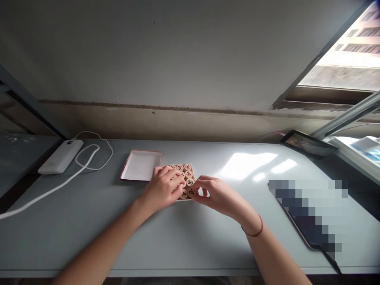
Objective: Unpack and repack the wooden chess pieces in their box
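Read as a clock face centred on the open box (181, 200), which sits mid-table and is packed with round wooden pieces (179, 168) bearing red or black characters, the left hand (163, 185) comes in from eight o'clock. Its fingers are bent and slightly spread over the box's left part, hiding most pieces there; whether they grip anything, I cannot tell. The right hand (215, 192) lies between three and four, thumb and forefinger curved a little apart at the lower-right corner piece; a firm hold cannot be made out. A shallow lid (141, 165) lies near ten, its corner partly behind the left hand. At nine, a white power bank (61, 158); its thick cable (53, 192) is cut off by the frame. Past three, pixelation masks a flat object (308, 213)
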### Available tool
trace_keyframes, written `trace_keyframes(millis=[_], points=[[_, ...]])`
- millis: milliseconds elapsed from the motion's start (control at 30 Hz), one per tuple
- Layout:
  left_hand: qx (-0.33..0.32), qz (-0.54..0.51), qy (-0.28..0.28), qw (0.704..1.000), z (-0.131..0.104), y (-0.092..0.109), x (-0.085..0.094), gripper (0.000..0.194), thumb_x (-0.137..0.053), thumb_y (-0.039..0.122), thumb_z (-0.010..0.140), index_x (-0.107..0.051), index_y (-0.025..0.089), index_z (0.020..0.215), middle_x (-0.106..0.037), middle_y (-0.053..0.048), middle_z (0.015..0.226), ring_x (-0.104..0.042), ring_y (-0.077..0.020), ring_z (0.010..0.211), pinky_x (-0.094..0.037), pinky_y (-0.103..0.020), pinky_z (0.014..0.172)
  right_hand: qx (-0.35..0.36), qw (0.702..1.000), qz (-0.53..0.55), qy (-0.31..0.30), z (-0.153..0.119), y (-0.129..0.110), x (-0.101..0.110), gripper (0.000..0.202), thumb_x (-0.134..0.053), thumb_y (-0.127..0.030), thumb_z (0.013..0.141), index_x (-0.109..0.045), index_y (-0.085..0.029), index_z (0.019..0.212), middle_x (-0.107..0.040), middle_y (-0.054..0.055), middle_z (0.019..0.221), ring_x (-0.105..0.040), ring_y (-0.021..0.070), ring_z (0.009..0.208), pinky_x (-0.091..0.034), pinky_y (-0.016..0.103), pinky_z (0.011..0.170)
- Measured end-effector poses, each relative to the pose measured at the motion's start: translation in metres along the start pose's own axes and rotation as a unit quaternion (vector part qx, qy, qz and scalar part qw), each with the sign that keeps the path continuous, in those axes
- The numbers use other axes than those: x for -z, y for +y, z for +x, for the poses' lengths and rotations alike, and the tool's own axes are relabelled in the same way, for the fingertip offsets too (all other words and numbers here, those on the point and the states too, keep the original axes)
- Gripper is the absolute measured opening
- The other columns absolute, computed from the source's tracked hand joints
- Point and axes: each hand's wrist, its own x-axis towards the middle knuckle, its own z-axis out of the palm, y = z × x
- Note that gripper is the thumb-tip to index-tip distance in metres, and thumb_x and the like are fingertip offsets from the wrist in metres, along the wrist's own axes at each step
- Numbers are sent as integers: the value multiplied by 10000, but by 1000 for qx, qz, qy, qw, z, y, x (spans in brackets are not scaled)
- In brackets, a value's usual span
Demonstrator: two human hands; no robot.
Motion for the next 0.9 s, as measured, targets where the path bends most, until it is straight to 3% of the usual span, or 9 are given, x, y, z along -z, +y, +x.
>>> trace_keyframes(millis=[67, 200, 333, 433, 500, 600, 700, 767, 900], points=[[-4, -7, -44, 999, -1, -3, 5, 171, -519, 282, 869, -654, 249, 969, -634, -40, 1118, -511, -223, 1085, -346, -379, 893, 8, 1000, -7, -7, 0, 1, 1, 68, -574, -271, 843, -608, -231, 799, -591, -7, 891, -553, 100, 639, -434, 244, 617], [-41, 8, -114, 993, -6, -11, 8, 519, -720, 440, 699, -576, 305, 1179, -504, -64, 1306, -377, -316, 1250, -315, -448, 997, 0, 999, -45, -6, 1, 4, -1, 80, -617, -234, 784, -584, -226, 856, -571, -8, 911, -488, 85, 579, -415, 246, 588], [-31, 40, -105, 993, -7, -14, 1, 467, -688, 360, 757, -552, 287, 1199, -494, -75, 1330, -381, -298, 1257, -323, -441, 1005, -17, 997, -77, 7, 6, 4, -6, 44, -578, -240, 814, -553, -210, 833, -568, -3, 846, -457, 90, 547, -402, 252, 569], [-12, 50, -84, 995, -4, -18, -2, 462, -660, 428, 795, -540, 273, 1213, -505, -82, 1340, -417, -294, 1233, -346, -442, 987, -23, 996, -75, 32, 10, 5, -8, 35, -556, -235, 828, -540, -206, 817, -573, 2, 811, -480, 99, 556, -403, 248, 564], [33, 46, -48, 997, -1, -24, 0, 436, -572, 496, 850, -543, 245, 1206, -549, -90, 1288, -469, -283, 1184, -373, -426, 969, -20, 997, -63, 37, 12, 5, -8, 38, -572, -228, 813, -540, -207, 812, -579, 4, 801, -523, 112, 595, -411, 243, 571], [183, 48, 14, 982, 2, -38, 5, 391, -396, 478, 938, -575, 186, 1127, -635, -94, 1095, -581, -238, 994, -443, -352, 861, -8, 998, -50, 40, 12, 6, -6, 43, -573, -250, 817, -555, -213, 830, -594, 7, 818, -558, 119, 618, -422, 242, 575], [292, 63, -17, 954, 2, -49, 7, 358, -403, 465, 922, -628, 187, 938, -662, -70, 927, -620, -214, 819, -455, -297, 714, -5, 997, -44, 60, 10, 10, -3, 117, -547, -307, 847, -570, -227, 929, -616, 14, 856, -576, 124, 617, -432, 251, 570], [302, 70, -47, 949, 1, -53, 6, 331, -412, 428, 911, -636, 198, 829, -666, -54, 871, -621, -202, 776, -439, -277, 673, -7, 996, -42, 77, 10, 13, -2, 181, -528, -344, 865, -561, -234, 1005, -632, 23, 887, -590, 129, 623, -441, 257, 570], [286, 83, -53, 953, 1, -53, 3, 296, -383, 298, 905, -631, 206, 773, -672, -39, 832, -617, -181, 741, -409, -256, 626, -10, 994, -46, 101, 10, 19, 1, 243, -491, -404, 892, -555, -228, 1046, -645, 37, 907, -605, 137, 630, -448, 266, 554]])
